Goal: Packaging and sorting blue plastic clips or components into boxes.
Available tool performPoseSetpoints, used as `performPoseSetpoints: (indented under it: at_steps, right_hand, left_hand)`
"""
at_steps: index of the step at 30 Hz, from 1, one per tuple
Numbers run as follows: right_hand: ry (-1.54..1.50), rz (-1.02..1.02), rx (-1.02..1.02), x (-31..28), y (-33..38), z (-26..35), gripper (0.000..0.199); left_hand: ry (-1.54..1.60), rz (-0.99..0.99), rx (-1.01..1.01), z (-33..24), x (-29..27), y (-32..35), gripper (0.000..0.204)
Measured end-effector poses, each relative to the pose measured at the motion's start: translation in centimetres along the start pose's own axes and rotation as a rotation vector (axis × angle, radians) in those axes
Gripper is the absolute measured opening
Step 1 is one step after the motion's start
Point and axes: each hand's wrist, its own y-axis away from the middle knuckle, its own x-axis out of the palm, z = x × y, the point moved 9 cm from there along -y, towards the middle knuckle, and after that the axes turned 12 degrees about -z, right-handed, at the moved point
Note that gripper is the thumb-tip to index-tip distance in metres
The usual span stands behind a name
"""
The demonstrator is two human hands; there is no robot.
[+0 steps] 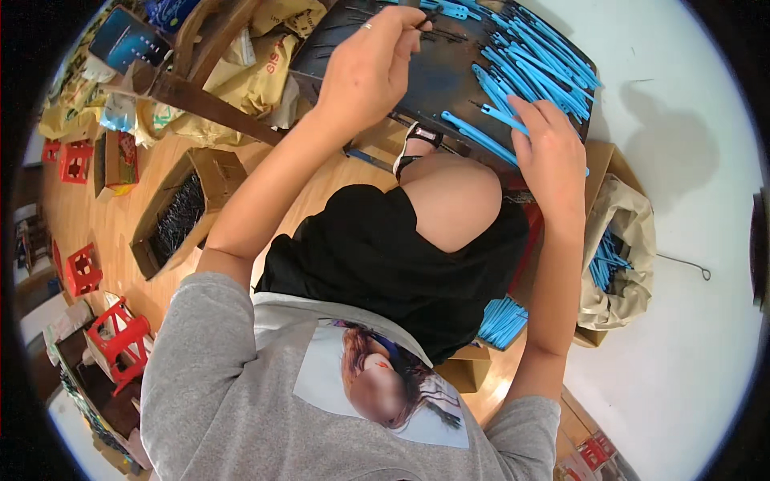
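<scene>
Right hand [552, 151]: pinches blue stick [494, 114] over table [441, 78], right part
Left hand [365, 74]: over table's left part; hold cannot be told
Blue stick: probably light, stiff, smooth; take mid-length

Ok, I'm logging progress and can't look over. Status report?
Right grip holding blue strip. Left grip over dark table, hold unclear. Blue pile beyond right grip, may crowd it.

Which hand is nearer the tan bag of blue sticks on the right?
Right: the right hand is up-left of the bag in view; the left hand is farther left, over the dark table.
</scene>
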Motion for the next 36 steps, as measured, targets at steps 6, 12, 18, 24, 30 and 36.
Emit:
performPoseSetpoints:
  at_steps: [6, 12, 18, 24, 30, 36]
  right_hand:
    - [-0.322, -0.236, 0.073, -3.0, -0.5, 0.1, 0.024]
    - [-0.493, -0.19, 0.262, -3.7, -0.7, 1.4, 0.022]
    - [-0.674, -0.354, 0.529, -3.9, -0.4, 0.0, 0.021]
    - [-1.107, -0.719, 0.867, -1.6, 0.4, -1.3, 0.025]
    - [-1.272, -0.879, 0.89, 0.1, 0.7, -1.0, 0.03]
    - [-0.871, -0.867, 0.701, -3.5, 0.4, -1.8, 0.028]
  left_hand:
    - [0.202, -0.068, 0.011, -0.4, 1.5, 1.1, 0.015]
    - [0.199, -0.122, 0.334, -4.3, 1.3, 1.3, 0.016]
    - [0.063, -0.046, 0.168, -3.9, 2.4, 1.9, 0.017]
    - [0.132, -0.189, 0.005, -2.9, 2.4, 1.0, 0.015]
    - [0.249, -0.088, -0.248, -1.2, 4.2, 1.0, 0.012]
    - [0.435, -0.242, -0.167, -0.1, 2.8, 0.4, 0.01]
